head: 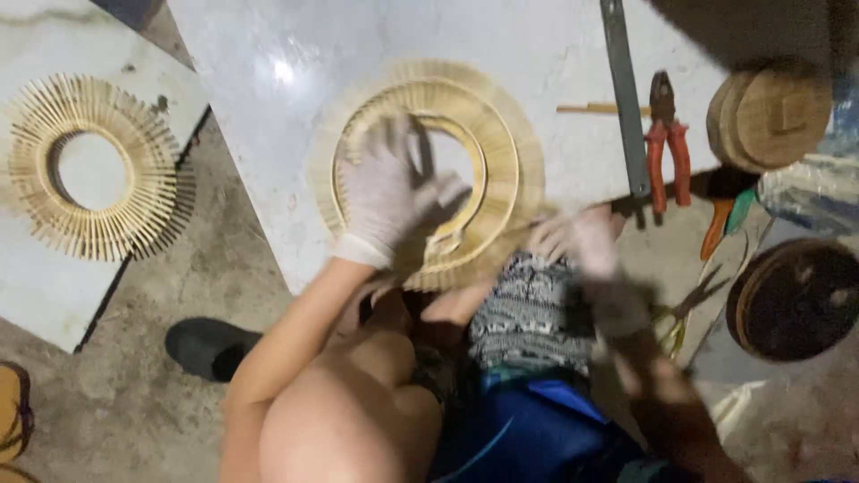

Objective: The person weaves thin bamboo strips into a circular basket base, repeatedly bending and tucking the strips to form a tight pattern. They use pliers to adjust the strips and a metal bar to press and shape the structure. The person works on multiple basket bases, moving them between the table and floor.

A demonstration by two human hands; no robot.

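Note:
A round frame of thin bamboo sticks lies on a white stone slab in front of me. My left hand, in a pale glove, presses flat on the left side of the ring with its fingers spread over the inner hoop. My right hand, gloved too and blurred, rests at the ring's lower right edge near the slab's front rim. I cannot tell whether it holds anything.
A finished stick ring lies on another slab at the left. Red pliers, a metal bar, a round wooden block, scissors and a dark round form are at the right. A black shoe is on the concrete floor.

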